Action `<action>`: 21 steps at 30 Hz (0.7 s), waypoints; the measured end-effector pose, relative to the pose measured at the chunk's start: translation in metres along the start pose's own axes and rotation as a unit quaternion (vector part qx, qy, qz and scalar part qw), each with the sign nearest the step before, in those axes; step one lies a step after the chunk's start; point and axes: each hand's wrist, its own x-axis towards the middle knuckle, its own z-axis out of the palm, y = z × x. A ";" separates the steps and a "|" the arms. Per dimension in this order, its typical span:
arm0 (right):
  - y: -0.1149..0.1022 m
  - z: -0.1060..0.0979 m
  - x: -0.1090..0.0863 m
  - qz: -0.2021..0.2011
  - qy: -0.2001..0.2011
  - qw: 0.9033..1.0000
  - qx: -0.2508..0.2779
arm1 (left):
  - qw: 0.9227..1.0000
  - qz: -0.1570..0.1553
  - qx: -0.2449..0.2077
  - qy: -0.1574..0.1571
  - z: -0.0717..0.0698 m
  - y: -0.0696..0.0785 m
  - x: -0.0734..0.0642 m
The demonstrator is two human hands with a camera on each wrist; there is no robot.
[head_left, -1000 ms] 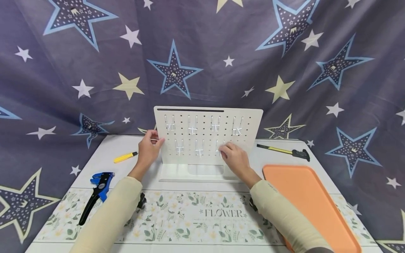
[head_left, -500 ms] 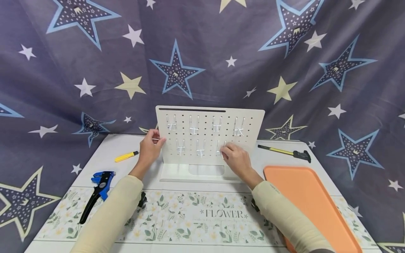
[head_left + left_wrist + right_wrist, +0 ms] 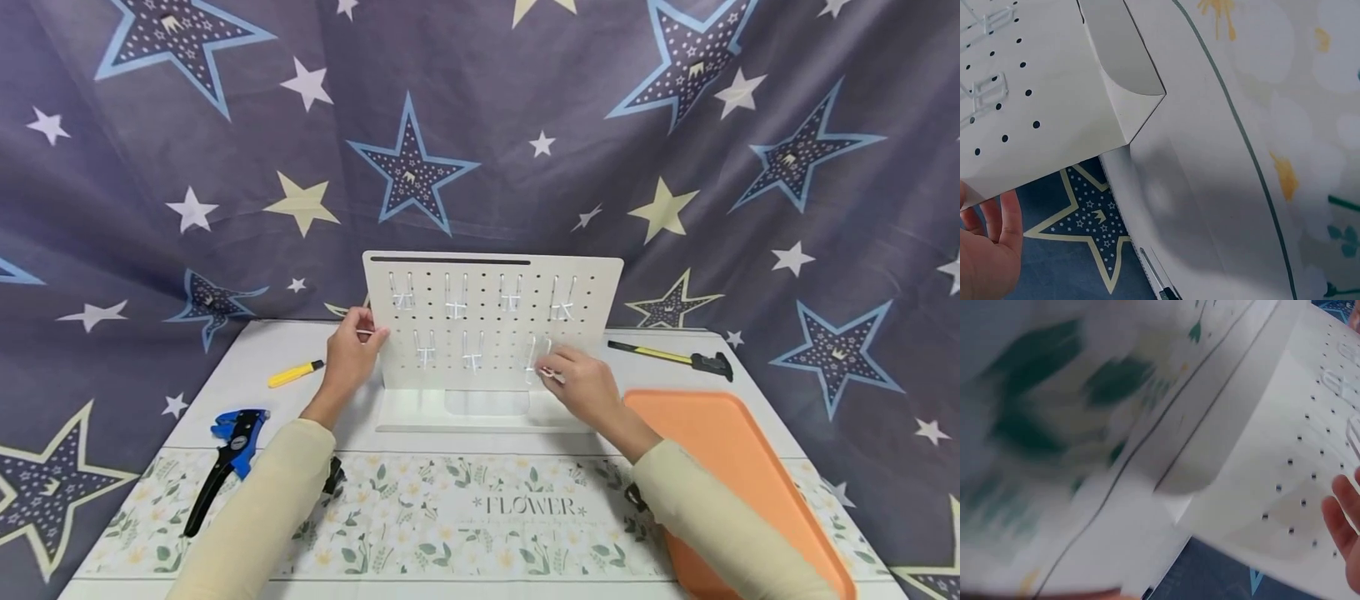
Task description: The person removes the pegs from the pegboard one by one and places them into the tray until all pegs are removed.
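A white pegboard [image 3: 495,333] stands upright on its base, with several white wire hooks [image 3: 456,302] in two rows on its face. At its left edge my left hand [image 3: 352,348] grips the board between thumb and fingers; in the left wrist view the left fingers [image 3: 1009,219] lie behind the edge. My right hand [image 3: 585,385] pinches a wire hook [image 3: 531,357] in front of the lower right part of the board. That hook looks apart from the holes, though the gap is hard to judge. In the right wrist view the right fingers [image 3: 1342,515] show only partly.
On the left lie a yellow-handled tool [image 3: 295,373] and a blue and black wire stripper [image 3: 228,462]. To the right are a hammer [image 3: 675,358] and an orange tray [image 3: 705,433], partly under the right forearm. A starred curtain [image 3: 480,125] hangs behind the table.
My right hand has moved right and slightly down, taking the wire hook from its place in the lower row. My left hand has stayed on the board's edge.
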 end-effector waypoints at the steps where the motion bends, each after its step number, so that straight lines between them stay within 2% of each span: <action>1: 0.003 -0.005 -0.003 0.011 -0.013 1.000 0.004 | 1.000 -0.002 -0.001 0.000 0.000 0.001 0.000; 5: 0.019 -0.023 -0.015 0.055 -0.062 0.996 0.011 | 1.000 0.001 0.001 0.003 -0.001 0.002 0.001; 8: 0.034 -0.036 -0.026 0.089 -0.107 0.990 0.011 | 1.000 0.001 0.004 0.001 -0.001 0.001 0.001; 14: 0.070 -0.056 -0.046 0.157 -0.203 0.966 0.020 | 1.000 -0.004 0.009 0.000 0.000 -0.001 0.001; 18: 0.089 -0.067 -0.060 0.188 -0.237 0.953 0.027 | 1.000 -0.006 0.007 -0.004 0.001 -0.001 0.001; 21: 0.099 -0.073 -0.071 0.187 -0.251 0.949 0.027 | 1.000 -0.007 0.005 -0.008 0.001 -0.001 0.001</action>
